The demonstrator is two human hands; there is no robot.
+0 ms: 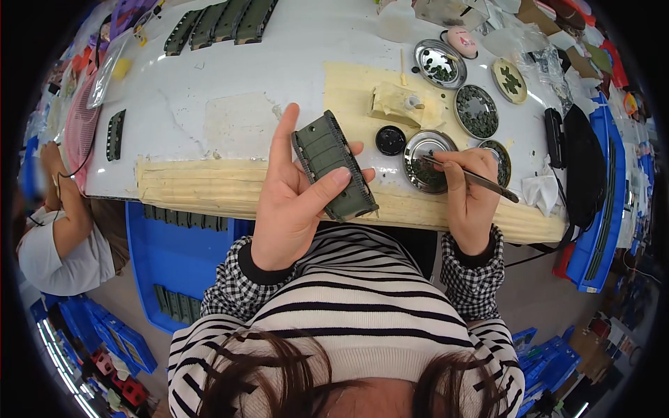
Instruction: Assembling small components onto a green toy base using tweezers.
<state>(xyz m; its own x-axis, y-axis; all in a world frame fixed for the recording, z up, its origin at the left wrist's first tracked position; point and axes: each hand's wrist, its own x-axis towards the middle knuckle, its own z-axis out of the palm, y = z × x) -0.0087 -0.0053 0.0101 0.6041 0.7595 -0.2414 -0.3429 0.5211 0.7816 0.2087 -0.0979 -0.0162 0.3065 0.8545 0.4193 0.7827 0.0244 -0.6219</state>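
My left hand (293,198) holds a dark green ribbed plastic part (333,166) upright above the table edge, thumb across its front and index finger raised. My right hand (468,191) grips a thin paintbrush (474,177), its tip dipped into a round metal dish (426,161) of dark green paint. A black round lid (390,140) lies just left of that dish.
The white worktable (230,83) has masking tape along its near edge. More round paint dishes (476,111) sit at the back right. Several green parts (219,24) lie at the far left. A blue bin (174,258) stands below. Another person (59,230) sits to my left.
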